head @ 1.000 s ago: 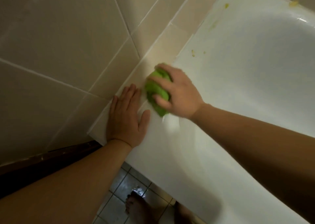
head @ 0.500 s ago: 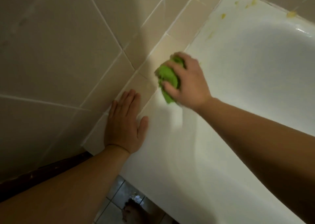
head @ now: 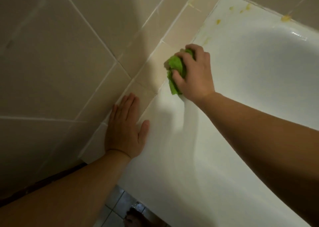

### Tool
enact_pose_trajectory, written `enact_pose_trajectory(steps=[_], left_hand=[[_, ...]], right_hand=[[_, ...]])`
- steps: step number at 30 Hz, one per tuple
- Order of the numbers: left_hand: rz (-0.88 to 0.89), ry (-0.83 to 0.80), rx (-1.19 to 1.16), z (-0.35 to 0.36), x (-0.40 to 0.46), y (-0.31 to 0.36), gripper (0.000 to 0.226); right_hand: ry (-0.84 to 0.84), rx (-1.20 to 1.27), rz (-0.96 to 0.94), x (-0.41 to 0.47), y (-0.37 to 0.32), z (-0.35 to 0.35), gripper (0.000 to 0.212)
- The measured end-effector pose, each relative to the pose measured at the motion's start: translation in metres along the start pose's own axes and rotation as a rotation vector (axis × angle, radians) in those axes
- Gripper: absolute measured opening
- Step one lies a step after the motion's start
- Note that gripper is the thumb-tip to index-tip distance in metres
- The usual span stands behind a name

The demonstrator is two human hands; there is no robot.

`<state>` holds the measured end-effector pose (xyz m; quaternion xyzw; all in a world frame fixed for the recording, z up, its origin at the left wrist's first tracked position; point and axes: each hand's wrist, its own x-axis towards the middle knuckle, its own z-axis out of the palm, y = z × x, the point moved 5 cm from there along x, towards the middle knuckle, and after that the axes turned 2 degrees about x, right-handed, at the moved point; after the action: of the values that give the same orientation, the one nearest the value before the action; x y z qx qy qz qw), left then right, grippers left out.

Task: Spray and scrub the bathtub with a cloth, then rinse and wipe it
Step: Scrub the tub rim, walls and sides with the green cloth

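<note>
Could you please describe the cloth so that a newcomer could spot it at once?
Find the white bathtub and follow its rim to the beige ledge. There the right hand grips the cloth. It is the only bright green thing in view.

The left hand (head: 124, 129) lies flat, fingers (head: 128, 104) straight and together. The right hand (head: 194, 74) curls its fingers around a crumpled green cloth (head: 176, 68), arm extended.
</note>
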<state>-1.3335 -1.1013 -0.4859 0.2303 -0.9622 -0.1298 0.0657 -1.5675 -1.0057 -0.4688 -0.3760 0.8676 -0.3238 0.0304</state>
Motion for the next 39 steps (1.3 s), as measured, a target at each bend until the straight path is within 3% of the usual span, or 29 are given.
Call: enact_pose_trajectory(steps=[10,12,16,19,26,29,32,34,36,39], left_hand=[[-0.088,0.06,-0.066,-0.001,0.001,-0.005,0.075],[-0.06,0.042,-0.01,0.001,0.001,-0.004,0.076],[0.03,-0.081,0.079,0.005,0.012,0.012,0.092],[0.045,-0.119,0.077,0.008,0.03,0.023,0.099],[0.035,-0.135,0.11,0.015,0.043,0.03,0.109],[0.035,-0.183,0.161,0.018,0.052,0.035,0.11],[0.019,-0.234,0.197,0.02,0.063,0.041,0.111],[0.015,-0.249,0.207,0.022,0.072,0.046,0.112],[0.013,-0.253,0.206,0.025,0.083,0.05,0.114],[0.017,-0.244,0.193,0.027,0.098,0.057,0.114]], right_hand=[[-0.239,0.035,-0.384,-0.036,-0.061,0.04,0.052],[-0.201,-0.005,-0.32,-0.023,-0.044,0.031,0.055],[0.037,-0.064,0.018,0.017,0.015,-0.004,0.055],[0.056,-0.072,0.161,0.029,0.022,-0.004,0.056],[-0.246,0.029,-0.306,-0.01,-0.001,0.011,0.055],[-0.189,0.0,-0.246,0.018,0.029,-0.001,0.055],[-0.006,0.006,-0.031,0.054,0.067,-0.026,0.055],[0.027,0.013,0.086,0.066,0.075,-0.029,0.055],[-0.014,-0.037,0.017,0.062,0.061,-0.021,0.056],[-0.169,-0.039,-0.244,0.04,0.036,-0.005,0.059]])
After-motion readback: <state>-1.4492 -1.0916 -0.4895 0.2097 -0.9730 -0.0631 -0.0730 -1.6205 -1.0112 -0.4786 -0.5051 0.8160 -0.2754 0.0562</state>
